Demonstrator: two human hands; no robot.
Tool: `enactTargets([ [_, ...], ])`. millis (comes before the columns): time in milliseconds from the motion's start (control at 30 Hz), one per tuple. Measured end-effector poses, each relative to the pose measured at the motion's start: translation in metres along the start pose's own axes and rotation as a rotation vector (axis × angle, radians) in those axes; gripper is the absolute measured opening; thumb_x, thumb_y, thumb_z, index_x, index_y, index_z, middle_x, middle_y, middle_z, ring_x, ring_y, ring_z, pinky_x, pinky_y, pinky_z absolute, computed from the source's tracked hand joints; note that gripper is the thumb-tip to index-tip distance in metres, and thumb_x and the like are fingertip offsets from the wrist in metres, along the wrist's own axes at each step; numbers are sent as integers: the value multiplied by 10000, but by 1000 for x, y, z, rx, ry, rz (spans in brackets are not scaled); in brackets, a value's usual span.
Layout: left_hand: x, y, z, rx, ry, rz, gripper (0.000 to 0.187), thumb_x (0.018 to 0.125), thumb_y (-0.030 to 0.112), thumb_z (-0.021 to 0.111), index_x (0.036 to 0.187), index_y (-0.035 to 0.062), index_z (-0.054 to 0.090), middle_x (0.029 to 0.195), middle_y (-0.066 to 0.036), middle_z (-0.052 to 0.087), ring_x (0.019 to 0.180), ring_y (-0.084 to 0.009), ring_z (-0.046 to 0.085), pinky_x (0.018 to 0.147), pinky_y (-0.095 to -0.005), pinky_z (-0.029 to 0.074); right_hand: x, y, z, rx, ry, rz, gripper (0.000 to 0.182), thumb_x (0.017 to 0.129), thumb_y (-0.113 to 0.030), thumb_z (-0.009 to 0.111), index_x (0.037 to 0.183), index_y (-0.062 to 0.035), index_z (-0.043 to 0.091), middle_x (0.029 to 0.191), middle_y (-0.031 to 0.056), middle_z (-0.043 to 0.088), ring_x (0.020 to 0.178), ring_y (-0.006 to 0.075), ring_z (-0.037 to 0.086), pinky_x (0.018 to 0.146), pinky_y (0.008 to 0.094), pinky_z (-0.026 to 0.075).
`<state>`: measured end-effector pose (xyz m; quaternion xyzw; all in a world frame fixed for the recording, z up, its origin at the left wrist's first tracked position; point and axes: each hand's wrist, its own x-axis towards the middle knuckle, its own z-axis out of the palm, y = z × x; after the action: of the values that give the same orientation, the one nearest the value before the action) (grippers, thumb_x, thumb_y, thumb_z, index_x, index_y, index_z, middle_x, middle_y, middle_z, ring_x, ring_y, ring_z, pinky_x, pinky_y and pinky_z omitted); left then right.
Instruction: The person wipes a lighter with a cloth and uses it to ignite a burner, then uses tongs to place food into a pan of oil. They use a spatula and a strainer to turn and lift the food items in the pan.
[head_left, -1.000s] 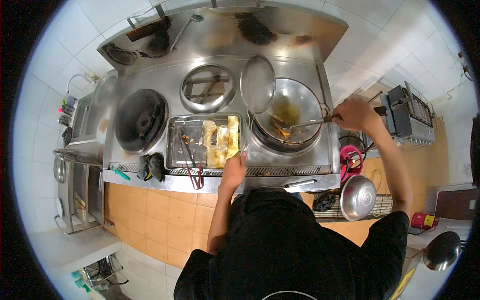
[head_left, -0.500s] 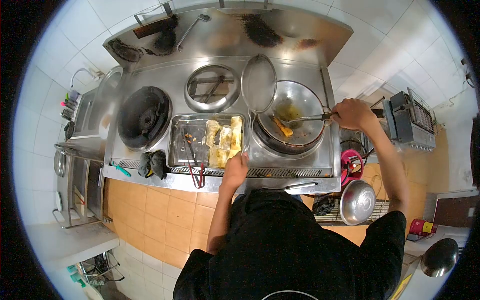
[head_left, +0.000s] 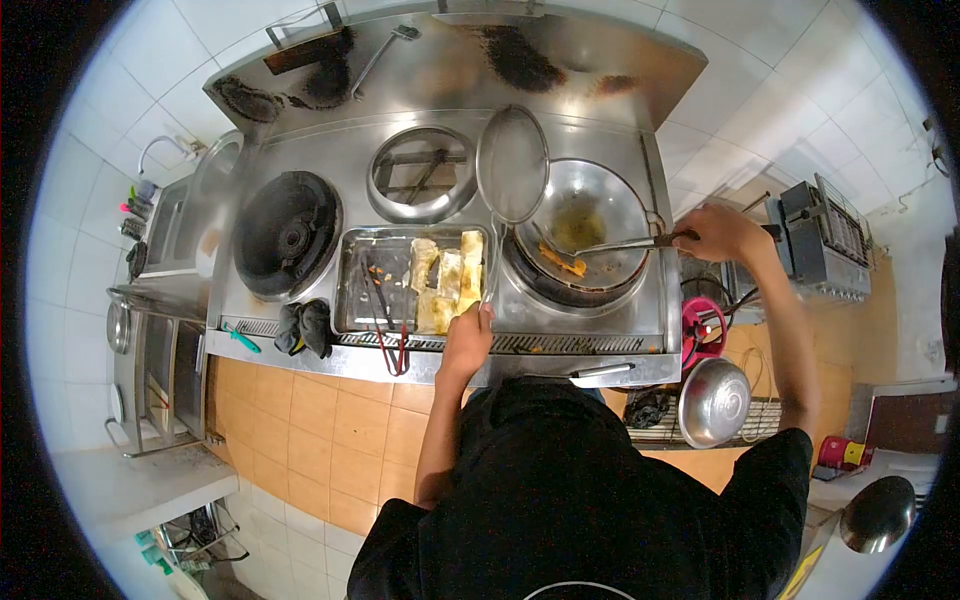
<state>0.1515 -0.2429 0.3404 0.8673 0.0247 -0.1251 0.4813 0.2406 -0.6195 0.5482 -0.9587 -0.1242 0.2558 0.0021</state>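
My left hand is closed round the handle of a round mesh strainer, whose mesh hangs by the wok's left rim. At the right, my right hand grips the long handle of a spatula. Its far end dips into the wok, beside an orange-brown piece of food and some yellowish oil. Left of the wok lies a metal tray with several pale yellow, flat food pieces. Red-handled tongs rest over the tray's front edge.
A blackened burner sits at the left of the steel stove, with a ring burner at the back. A dark cloth and a teal-handled tool lie along the front. A metal bowl stands low at the right.
The strainer has shifted slightly left. My right hand has moved a little right with the spatula, and the food in the wok has moved or turned slightly.
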Motion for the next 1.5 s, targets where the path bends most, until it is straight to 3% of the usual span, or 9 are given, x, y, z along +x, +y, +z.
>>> enactTargets([
  [133,0,-2,3,10,-8,-12,375,1014,257,417,941,-47,624,861,-305,633,882,-493,603,766,-498,463,2,3,11,-121,98,-27,290,878,-353,584,969,-128,743,880,207,698,884,401,676,819,494,538],
  [200,1,-11,8,33,80,104,401,1034,318,420,893,-5,611,706,-227,589,684,-371,607,675,-428,466,1,0,12,-182,126,-30,287,875,-354,589,968,-130,743,881,204,700,880,401,679,810,498,544],
  [367,1,-10,8,20,46,78,382,1028,300,424,898,-8,609,733,-240,602,707,-404,603,688,-439,467,-7,-17,7,-295,108,35,277,867,-344,610,972,-124,742,870,152,701,914,345,667,847,471,522],
  [667,-2,-5,7,21,41,76,356,1025,268,431,903,-18,606,705,-232,582,677,-382,592,665,-426,458,-11,-35,17,-365,139,-86,317,878,-325,601,863,-32,720,839,202,696,860,368,695,781,490,554],
  [900,-3,-10,10,15,73,109,356,1024,266,433,905,-20,607,697,-224,589,673,-379,602,662,-431,459,-15,-45,16,-388,136,-87,299,882,-304,604,833,-34,722,830,187,702,845,364,700,784,479,558],
  [1100,-2,-10,9,-2,76,90,345,1021,259,437,900,-12,612,712,-233,596,681,-377,611,655,-428,462,-19,-37,12,-396,129,-96,288,872,-293,590,890,-38,722,837,207,696,836,365,699,772,486,559],
  [1267,-1,-8,6,3,84,101,338,1019,242,434,887,-12,614,726,-240,602,699,-391,617,663,-433,466,-18,-13,9,-253,83,-136,295,890,-344,591,1079,-160,724,817,178,680,844,365,664,811,479,519],
  [1433,-1,-8,5,31,107,96,289,1003,183,429,896,-8,616,753,-246,611,731,-418,618,685,-449,471,-22,-5,4,-206,38,-40,299,891,-364,609,1119,-205,720,820,189,674,899,366,645,831,479,513],
  [1500,-1,-9,3,-35,62,81,333,1005,243,452,948,-36,626,876,-301,639,890,-488,606,775,-496,467,-20,2,8,-205,28,-46,298,888,-369,620,1127,-220,719,819,197,671,914,371,639,837,482,511],
])
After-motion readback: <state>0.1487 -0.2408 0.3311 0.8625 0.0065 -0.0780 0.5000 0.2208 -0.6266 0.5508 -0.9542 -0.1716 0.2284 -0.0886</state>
